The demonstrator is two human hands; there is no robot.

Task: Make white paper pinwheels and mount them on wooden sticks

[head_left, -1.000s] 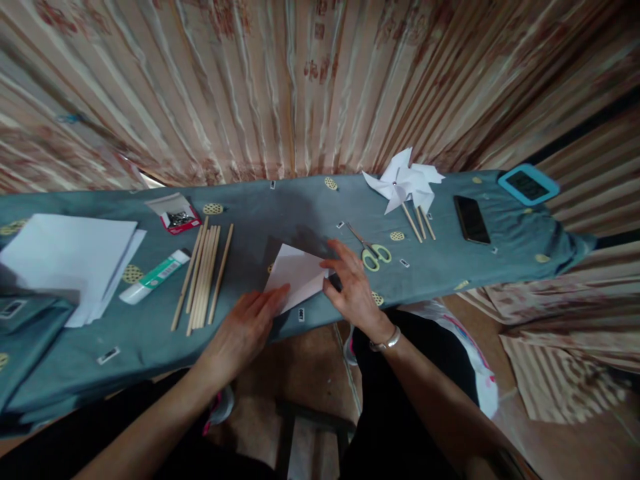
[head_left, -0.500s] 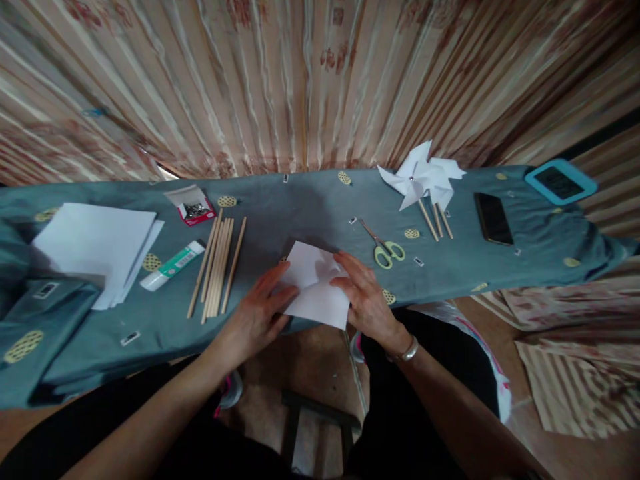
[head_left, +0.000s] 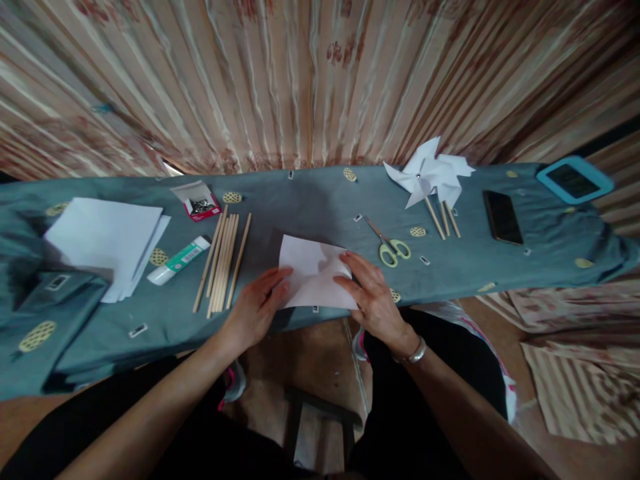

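A small white sheet of paper [head_left: 311, 281] lies between my hands near the front edge of the cloth-covered table. My left hand [head_left: 256, 305] pinches its left edge between thumb and fingers. At the opposite edge, my right hand [head_left: 376, 300] grips the paper, thumb and fingers over its right side. The sheet bulges slightly toward the right. Beyond my right hand rest scissors [head_left: 387, 245] with light green handles. To the left of my left hand is a row of several wooden sticks [head_left: 220, 263].
A glue tube [head_left: 179, 261], a red box of metal pins [head_left: 202, 205] and a stack of white paper [head_left: 107, 237] occupy the left side. White paper pinwheels [head_left: 425, 173] on sticks, a phone [head_left: 503, 217] and a blue-framed device [head_left: 575, 180] lie at right. A curtain [head_left: 300, 80] hangs behind.
The paper has turned so that its lower edge lies closer to parallel with the table's front edge. Both hands stay on it. The whole view has shifted slightly.
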